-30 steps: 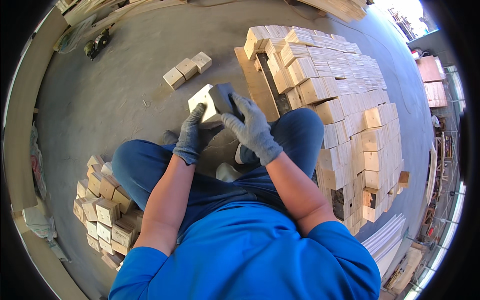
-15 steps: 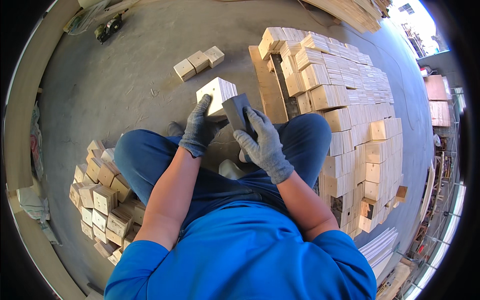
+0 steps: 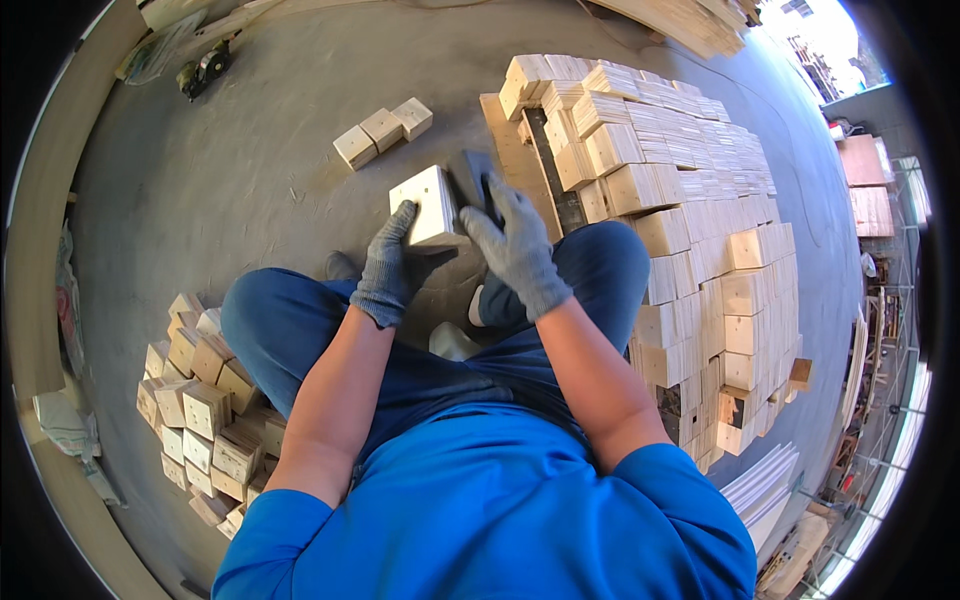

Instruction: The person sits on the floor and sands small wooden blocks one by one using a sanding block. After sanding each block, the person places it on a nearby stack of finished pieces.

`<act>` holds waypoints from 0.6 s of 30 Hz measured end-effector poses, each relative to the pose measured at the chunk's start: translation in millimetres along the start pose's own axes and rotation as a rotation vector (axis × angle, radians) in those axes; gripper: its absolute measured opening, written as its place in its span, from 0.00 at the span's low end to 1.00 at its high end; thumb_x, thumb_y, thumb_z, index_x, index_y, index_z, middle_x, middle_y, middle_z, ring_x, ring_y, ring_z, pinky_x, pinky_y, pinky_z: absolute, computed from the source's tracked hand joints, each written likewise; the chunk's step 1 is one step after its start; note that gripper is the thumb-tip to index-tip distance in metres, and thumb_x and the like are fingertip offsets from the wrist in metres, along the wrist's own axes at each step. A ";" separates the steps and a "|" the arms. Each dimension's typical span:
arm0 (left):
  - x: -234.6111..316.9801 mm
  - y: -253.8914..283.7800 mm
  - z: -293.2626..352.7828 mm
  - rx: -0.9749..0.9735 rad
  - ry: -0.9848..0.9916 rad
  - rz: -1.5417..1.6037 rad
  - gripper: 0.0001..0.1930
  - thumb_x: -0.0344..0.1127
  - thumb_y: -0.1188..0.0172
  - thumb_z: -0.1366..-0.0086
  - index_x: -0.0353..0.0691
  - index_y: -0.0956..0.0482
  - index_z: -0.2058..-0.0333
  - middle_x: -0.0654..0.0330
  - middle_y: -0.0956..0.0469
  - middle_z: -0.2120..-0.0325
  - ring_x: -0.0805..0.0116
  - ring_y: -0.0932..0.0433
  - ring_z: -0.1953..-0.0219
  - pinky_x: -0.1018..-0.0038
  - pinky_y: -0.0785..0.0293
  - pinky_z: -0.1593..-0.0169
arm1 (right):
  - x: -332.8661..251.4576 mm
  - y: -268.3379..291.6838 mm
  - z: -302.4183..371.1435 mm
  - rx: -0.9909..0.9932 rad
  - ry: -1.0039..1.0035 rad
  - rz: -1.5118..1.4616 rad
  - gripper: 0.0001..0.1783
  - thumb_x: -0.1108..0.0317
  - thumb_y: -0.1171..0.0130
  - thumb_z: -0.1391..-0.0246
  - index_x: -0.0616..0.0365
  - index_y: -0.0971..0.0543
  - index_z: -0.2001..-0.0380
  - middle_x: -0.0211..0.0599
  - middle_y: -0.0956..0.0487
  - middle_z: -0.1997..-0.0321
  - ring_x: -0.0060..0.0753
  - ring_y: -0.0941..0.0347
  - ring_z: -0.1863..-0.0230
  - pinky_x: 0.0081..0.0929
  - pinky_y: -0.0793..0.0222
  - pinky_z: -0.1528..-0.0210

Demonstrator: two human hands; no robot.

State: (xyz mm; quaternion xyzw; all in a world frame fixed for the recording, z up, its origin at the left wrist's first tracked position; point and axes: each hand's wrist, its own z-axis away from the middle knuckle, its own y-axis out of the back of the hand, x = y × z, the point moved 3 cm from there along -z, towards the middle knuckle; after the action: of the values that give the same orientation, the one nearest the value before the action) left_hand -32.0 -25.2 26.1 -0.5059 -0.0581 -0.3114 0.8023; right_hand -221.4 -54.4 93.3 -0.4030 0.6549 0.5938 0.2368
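My gloved left hand (image 3: 386, 268) grips a pale wooden block (image 3: 420, 200) in front of my knees, thumb on its near face. Thin layers show along the block's right side. In my gloved right hand (image 3: 514, 242) is a dark grey, flat sanding block (image 3: 468, 178), held against or very close to the wooden block's upper right edge. Slight blur keeps me from telling whether they touch. The fingers under the wooden block are hidden.
Three wooden blocks (image 3: 382, 130) lie on the concrete floor ahead. Rows of stacked blocks (image 3: 690, 200) rise on a pallet (image 3: 515, 150) at the right. A loose heap of blocks (image 3: 205, 405) sits by my left knee. A dark power tool (image 3: 203, 72) rests far left.
My right hand has moved the sanding block up and away along the wooden block's right side. The left hand has turned the wooden block a little and lowered it slightly.
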 end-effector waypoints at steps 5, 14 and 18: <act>12.4 9.1 -6.7 0.059 -0.080 0.041 0.32 0.55 0.36 0.27 0.42 0.30 0.33 0.50 0.21 0.43 0.51 0.20 0.42 0.46 0.24 0.37 | -17.6 1.6 58.6 -0.077 0.059 0.009 0.39 0.54 0.29 0.40 0.67 0.27 0.33 0.65 0.24 0.37 0.65 0.24 0.38 0.49 0.28 0.34; -3.7 -5.9 -3.8 -0.020 0.040 -0.042 0.37 0.56 0.32 0.30 0.40 0.31 0.32 0.49 0.21 0.42 0.50 0.20 0.42 0.45 0.22 0.39 | 16.4 3.8 -46.6 0.020 -0.053 0.014 0.37 0.55 0.29 0.39 0.71 0.25 0.35 0.68 0.22 0.38 0.63 0.22 0.40 0.44 0.25 0.38; -3.4 -1.0 -5.3 -0.058 -0.008 0.035 0.36 0.55 0.33 0.30 0.39 0.31 0.32 0.48 0.21 0.42 0.49 0.20 0.42 0.44 0.21 0.39 | 5.1 2.6 -37.0 0.010 -0.054 0.020 0.38 0.54 0.29 0.39 0.72 0.25 0.35 0.68 0.22 0.40 0.64 0.21 0.41 0.44 0.25 0.38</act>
State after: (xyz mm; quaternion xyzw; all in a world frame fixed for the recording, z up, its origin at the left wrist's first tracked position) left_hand -36.4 -28.5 23.0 -0.5311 -0.0433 -0.2968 0.7925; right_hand -220.2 -91.6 97.6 -0.3793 0.6553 0.6033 0.2505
